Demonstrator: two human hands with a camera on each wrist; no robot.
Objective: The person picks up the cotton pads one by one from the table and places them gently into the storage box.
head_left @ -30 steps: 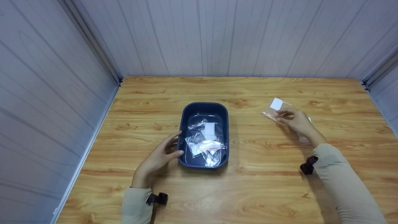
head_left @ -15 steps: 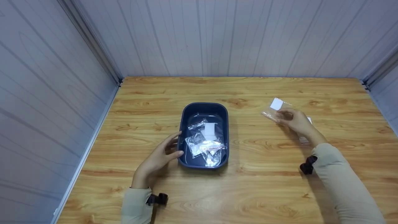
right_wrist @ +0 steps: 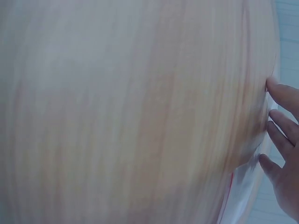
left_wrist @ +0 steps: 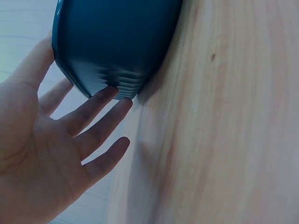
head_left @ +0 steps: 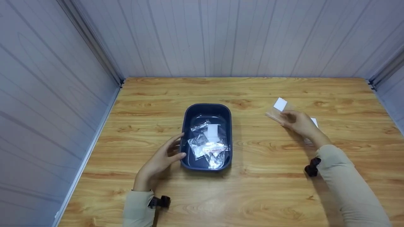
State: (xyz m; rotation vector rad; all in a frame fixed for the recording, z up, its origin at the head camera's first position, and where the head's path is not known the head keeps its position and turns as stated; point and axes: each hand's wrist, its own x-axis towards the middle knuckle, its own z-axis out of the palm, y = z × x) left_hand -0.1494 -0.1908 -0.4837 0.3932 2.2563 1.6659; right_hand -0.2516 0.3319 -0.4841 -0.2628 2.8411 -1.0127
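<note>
In the head view my left hand (head_left: 161, 157) rests at the left side of a dark blue plastic tub (head_left: 208, 168), thumb at the rim and fingers spread along the outer wall. The left wrist view shows those fingers (left_wrist: 105, 126) fairly straight against the tub's side (left_wrist: 117, 42). My right hand (head_left: 301, 124) pinches the near edge of a clear plastic bag with a white label (head_left: 280, 104); the exact fingertip contact is partly hidden. A second clear bag (head_left: 314, 121) lies partly under the right wrist. In the right wrist view my right hand (right_wrist: 285, 140) shows only at the edge.
Several clear bags, one with a white label (head_left: 213, 130), lie inside the tub. The wood-grain table (head_left: 252, 195) meets pale panel walls (head_left: 221, 37) at the back and sides. A red-lined bag edge (right_wrist: 229, 193) shows in the right wrist view.
The right thumb and forefinger have drawn slightly closer over the bag, whose labelled end has shifted a little and whose glare has changed. Left hand and tub stay put.
</note>
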